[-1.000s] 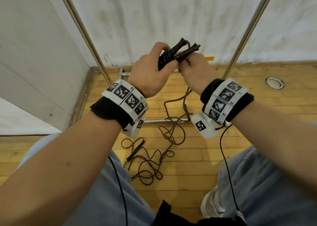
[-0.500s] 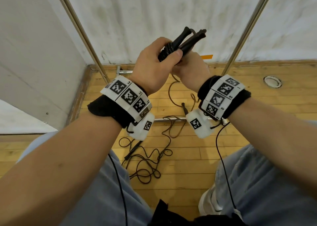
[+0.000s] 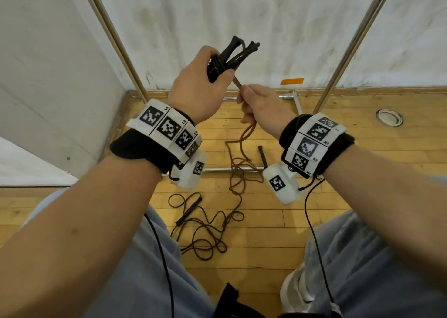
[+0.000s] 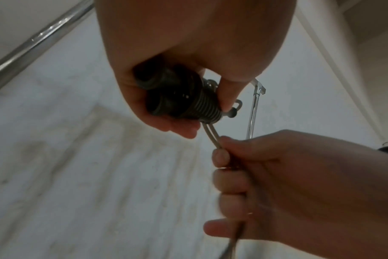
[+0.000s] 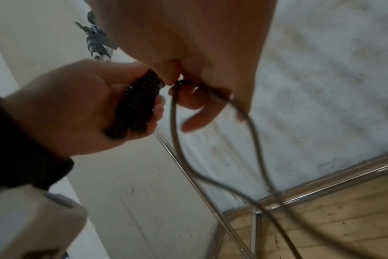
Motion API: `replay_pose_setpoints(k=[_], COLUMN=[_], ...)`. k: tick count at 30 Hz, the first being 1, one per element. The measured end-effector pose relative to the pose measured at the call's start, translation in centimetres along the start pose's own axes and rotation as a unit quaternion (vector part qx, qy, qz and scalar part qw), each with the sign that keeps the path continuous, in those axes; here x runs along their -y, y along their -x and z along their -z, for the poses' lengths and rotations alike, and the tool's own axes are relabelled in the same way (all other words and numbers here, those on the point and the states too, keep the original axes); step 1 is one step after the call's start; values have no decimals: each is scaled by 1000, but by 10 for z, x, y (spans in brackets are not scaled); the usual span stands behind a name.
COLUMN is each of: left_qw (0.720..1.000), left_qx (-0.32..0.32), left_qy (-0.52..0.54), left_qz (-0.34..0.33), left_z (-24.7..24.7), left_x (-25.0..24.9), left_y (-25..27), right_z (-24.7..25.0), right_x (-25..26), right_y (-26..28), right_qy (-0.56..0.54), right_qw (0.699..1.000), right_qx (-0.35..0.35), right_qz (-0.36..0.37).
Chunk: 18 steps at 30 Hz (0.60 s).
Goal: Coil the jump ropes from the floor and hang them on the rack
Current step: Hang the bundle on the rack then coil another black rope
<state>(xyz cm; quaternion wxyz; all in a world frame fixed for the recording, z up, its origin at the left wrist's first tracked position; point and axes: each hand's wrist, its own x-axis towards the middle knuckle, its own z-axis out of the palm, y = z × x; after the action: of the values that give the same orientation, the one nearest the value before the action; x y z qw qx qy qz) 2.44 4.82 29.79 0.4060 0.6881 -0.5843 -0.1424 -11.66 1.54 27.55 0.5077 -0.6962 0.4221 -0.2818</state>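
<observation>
My left hand (image 3: 203,85) grips two black jump-rope handles (image 3: 232,54) with brown rope wound in tight turns around them (image 4: 188,99) (image 5: 137,103). Just below and to the right, my right hand (image 3: 261,105) holds the doubled rope (image 4: 213,136) leading off the coil. That rope's slack (image 3: 239,153) hangs down in a loop (image 5: 210,140) to the floor. A second jump rope (image 3: 208,226) with black handles lies tangled on the wooden floor between my legs. The rack's chrome uprights (image 3: 113,37) (image 3: 355,37) rise on either side of my hands.
The rack's base bars (image 3: 225,170) cross the wooden floor under my hands. A white wall stands behind the rack and a grey wall (image 3: 48,76) to the left. A round floor fitting (image 3: 389,117) and orange tape (image 3: 291,81) are at the right.
My left hand lifted the wrapped handles higher. My right hand came off the bundle, dropped down and to the right, and now pulls the rope out from the coil.
</observation>
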Motion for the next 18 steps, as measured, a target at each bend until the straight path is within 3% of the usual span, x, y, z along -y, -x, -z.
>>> replay_pose_setpoints(k=[2,10,18], left_qw=[999,985,957], left_qx=[-5,29,126], left_qy=[-41,-170,-262], left_qz=[-10,-31,-10], left_z=[2,-4,-18], left_x=[6,28,37], left_y=[-4,-10,-9], right_z=[3,13,22], right_x=[0,-2,2], right_y=[-1,-4,2], right_qy=[9,228,225], right_qw=[1000,971,971], right_qx=[8,7,42], right_qz=[2,67,69])
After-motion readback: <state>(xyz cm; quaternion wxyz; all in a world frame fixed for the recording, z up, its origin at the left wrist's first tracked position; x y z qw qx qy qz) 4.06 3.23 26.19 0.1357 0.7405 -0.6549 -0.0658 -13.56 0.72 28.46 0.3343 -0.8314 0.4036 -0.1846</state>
